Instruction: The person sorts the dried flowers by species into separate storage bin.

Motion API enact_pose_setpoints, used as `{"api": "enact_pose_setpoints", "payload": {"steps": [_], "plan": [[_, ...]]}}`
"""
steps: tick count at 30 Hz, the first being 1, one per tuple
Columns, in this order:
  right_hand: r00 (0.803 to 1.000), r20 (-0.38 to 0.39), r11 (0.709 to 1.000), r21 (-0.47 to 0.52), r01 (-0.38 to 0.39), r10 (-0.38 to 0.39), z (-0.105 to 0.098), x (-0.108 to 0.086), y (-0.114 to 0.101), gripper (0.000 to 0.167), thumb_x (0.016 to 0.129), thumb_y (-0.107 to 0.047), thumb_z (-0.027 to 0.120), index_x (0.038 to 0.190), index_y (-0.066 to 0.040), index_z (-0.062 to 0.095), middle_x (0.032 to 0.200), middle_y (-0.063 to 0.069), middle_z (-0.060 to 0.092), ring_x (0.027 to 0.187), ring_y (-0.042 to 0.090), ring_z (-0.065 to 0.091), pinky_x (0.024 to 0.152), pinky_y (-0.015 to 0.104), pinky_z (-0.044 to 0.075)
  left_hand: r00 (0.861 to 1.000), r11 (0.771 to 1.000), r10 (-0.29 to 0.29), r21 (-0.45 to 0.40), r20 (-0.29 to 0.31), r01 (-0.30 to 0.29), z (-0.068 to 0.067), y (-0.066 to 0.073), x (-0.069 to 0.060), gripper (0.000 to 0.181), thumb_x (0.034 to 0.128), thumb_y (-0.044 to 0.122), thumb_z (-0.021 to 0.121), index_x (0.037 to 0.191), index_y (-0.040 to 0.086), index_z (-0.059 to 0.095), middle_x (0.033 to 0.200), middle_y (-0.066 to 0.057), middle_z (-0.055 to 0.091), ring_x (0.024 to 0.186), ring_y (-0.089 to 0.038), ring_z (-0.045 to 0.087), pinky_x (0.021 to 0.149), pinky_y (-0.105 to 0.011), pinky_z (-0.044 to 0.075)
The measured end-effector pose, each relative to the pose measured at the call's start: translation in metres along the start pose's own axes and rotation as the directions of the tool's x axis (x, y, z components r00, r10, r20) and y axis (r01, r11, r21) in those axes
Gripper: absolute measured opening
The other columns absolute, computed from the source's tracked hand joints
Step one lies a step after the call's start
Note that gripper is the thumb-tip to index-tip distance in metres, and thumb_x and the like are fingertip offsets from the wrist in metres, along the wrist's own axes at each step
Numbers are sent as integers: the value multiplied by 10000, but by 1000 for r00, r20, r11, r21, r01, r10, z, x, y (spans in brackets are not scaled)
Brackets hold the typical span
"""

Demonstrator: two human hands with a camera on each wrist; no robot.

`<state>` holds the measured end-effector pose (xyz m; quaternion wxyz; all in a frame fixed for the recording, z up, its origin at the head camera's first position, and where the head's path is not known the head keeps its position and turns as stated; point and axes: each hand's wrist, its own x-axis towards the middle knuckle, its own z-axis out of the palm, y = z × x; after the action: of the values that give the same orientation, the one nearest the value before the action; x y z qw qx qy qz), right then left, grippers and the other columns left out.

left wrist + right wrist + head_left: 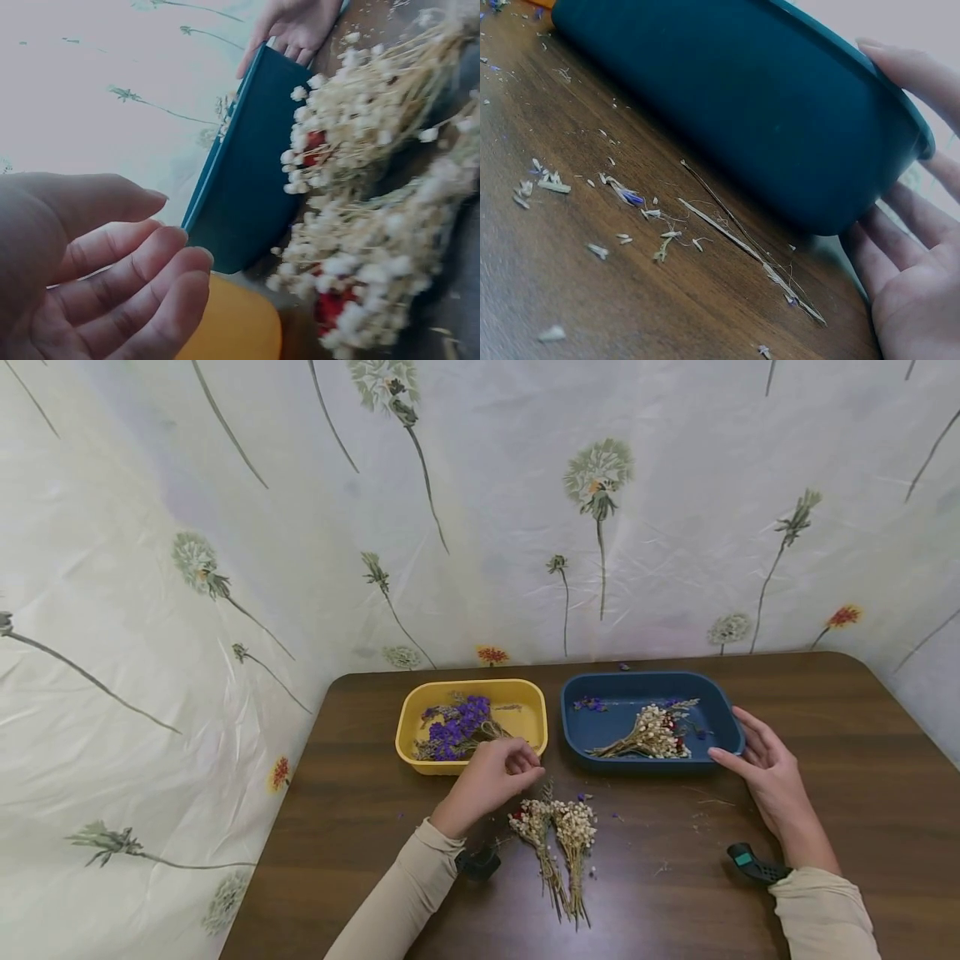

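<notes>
My right hand (776,781) grips the right end of a blue tray (637,766), thumb at the rim and fingers around the end wall. Inside that tray lies a bunch of dried white flowers (652,733) with red bits. Over the front right corner of a yellow tray (531,718) hovers my left hand (491,781), fingers loosely bent, thumb apart and nothing between them. Purple dried flowers (461,722) fill much of the yellow tray. Two more white bunches, one on the left (534,822) and one on the right (575,827), lie side by side on the table, stems toward me.
Stem pieces (731,232) and flower crumbs (622,191) litter the wooden table (660,893) in front of the blue tray. A dandelion-patterned curtain (480,527) hangs behind the table and to its left. Dark straps (757,867) sit at both wrists.
</notes>
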<state>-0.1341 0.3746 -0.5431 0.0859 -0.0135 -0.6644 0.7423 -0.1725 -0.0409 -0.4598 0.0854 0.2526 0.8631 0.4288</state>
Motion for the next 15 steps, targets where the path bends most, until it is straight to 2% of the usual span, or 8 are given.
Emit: {"api": "enact_pose_setpoints", "payload": {"steps": [10, 15], "plan": [[1000, 12, 999, 25, 21, -21, -1, 0, 1, 746, 973, 42, 655, 1620, -167, 347, 1655, 9, 369, 1220, -57, 574, 908, 58, 513, 998, 998, -56, 21, -10, 56, 8, -9, -36, 106, 935, 231, 778, 895, 153, 719, 747, 78, 654, 642, -5, 577, 633, -184, 513], [999, 19, 999, 40, 29, -29, -2, 0, 2, 749, 974, 57, 645, 1623, -160, 340, 1650, 10, 372, 1219, -55, 575, 909, 59, 513, 995, 996, -92, 14, -27, 92, 13, -11, -53, 136, 918, 242, 799, 862, 162, 705, 676, 85, 635, 565, -11, 557, 566, -188, 488]]}}
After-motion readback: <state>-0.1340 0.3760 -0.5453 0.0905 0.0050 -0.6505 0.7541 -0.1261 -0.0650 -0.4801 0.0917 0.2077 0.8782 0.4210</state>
